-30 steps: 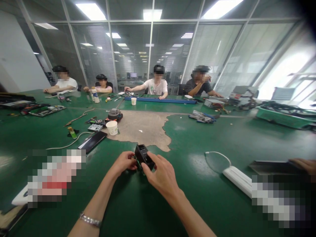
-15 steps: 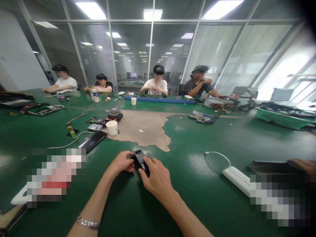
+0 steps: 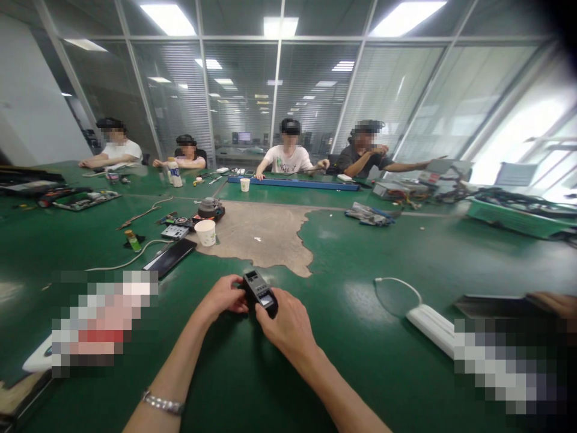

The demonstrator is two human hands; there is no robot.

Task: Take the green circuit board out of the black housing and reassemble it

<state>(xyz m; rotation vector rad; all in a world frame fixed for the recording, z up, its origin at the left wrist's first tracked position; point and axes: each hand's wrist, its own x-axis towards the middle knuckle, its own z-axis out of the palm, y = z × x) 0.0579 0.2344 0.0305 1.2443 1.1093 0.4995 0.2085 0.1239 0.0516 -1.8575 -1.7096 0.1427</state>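
**Both hands clamped on small black plastic boxy device (image 3: 259,292)**
L hand (image 3: 220,296) pinches its left side, R hand (image 3: 285,329) wraps the right; smooth casing could slip, drop onto green worktop (image 3: 374,385).

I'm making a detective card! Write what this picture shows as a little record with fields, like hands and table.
left hand: gripping a small black device
right hand: wrapped over the same device
left wrist: metal bracelet
surface: green work table with a worn beige patch
nearby: white paper cup, white power strip, black flat slab
people: four people seated across the table
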